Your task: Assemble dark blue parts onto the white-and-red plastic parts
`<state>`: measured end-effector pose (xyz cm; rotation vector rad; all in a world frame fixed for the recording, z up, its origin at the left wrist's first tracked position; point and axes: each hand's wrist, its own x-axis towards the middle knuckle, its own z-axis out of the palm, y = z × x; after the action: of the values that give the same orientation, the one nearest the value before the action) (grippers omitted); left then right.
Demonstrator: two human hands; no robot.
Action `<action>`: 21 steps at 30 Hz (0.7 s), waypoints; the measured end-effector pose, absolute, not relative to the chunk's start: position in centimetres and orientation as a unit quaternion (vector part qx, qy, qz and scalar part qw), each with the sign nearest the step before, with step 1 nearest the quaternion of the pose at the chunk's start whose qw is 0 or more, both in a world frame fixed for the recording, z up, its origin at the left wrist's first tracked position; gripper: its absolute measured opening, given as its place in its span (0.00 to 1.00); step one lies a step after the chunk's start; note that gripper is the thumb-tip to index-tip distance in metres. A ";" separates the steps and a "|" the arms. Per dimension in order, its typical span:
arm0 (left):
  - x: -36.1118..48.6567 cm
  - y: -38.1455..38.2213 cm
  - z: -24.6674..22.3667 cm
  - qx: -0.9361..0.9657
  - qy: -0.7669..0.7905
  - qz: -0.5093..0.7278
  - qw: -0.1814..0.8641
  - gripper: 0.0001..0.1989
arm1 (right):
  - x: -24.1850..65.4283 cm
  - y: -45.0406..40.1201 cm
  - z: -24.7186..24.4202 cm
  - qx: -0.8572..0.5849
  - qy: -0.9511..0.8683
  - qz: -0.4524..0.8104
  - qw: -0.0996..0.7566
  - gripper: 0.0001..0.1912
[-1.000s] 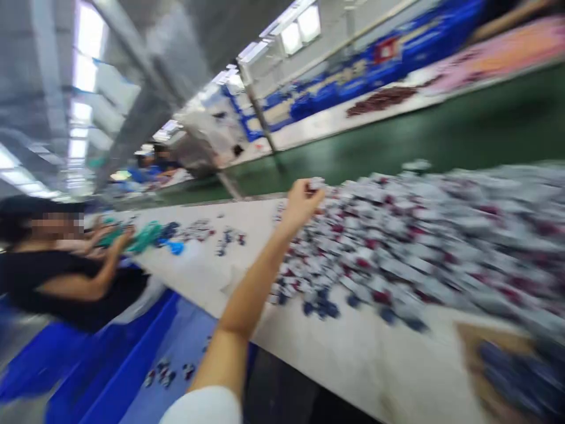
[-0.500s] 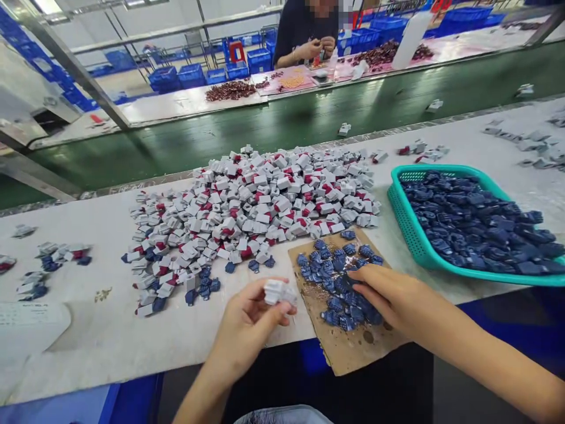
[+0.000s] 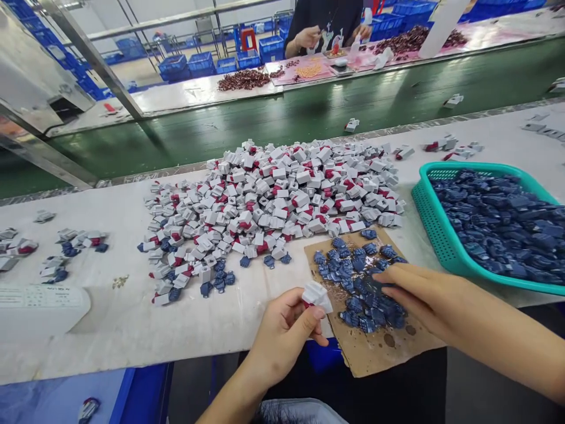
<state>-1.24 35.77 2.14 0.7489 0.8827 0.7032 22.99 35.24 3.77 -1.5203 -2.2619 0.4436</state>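
Note:
My left hand (image 3: 286,333) pinches a white plastic piece with a dark red part (image 3: 316,295) between thumb and fingers, just left of a brown cardboard sheet (image 3: 375,359). On that cardboard lies a cluster of small dark blue plastic pieces (image 3: 348,268), some with a wet shine. My right hand (image 3: 415,288) reaches in from the right, its thumb and fingertips drawn together down among the blue pieces. What those fingertips grip, if anything, is hidden. Behind both hands spreads a large pile of white and dark red pieces (image 3: 273,194), with a few blue ones at its near edge.
A teal basket (image 3: 435,235) full of dark blue pieces stands right of the cardboard. Beyond the table (image 3: 123,335) runs a green conveyor belt (image 3: 247,121) carrying a few white pieces. Across it a person (image 3: 326,29) works. Small clusters of pieces (image 3: 82,241) lie at left.
The view has shifted, so the table's things appear slightly displaced. My left hand has turned the white piece, showing its red part. My right hand stays at the blue pieces.

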 end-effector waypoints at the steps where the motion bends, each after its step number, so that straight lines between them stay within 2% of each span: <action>1: -1.1 35.7 2.2 0.341 0.403 0.330 0.782 0.18 | 22.4 35.1 4.2 -0.536 -0.800 0.164 0.214 0.12; 5: -0.6 35.3 2.8 0.324 0.382 0.351 0.791 0.15 | 19.0 34.0 5.6 -0.543 -0.749 0.186 0.331 0.06; 9: -0.3 35.0 3.3 0.283 0.368 0.369 0.805 0.14 | 16.5 33.0 5.7 -0.549 -0.707 0.225 0.386 0.05; 16: -0.1 35.1 3.5 0.269 0.360 0.387 0.805 0.13 | 16.3 32.7 5.7 -0.554 -0.704 0.217 0.387 0.05; 21: -0.2 34.9 3.3 0.308 0.372 0.377 0.790 0.12 | 16.5 32.8 6.1 -0.536 -0.729 0.234 0.357 0.04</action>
<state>-0.22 34.94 3.28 0.6633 0.8008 0.8121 16.53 32.80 6.12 -1.3829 -1.8815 0.6042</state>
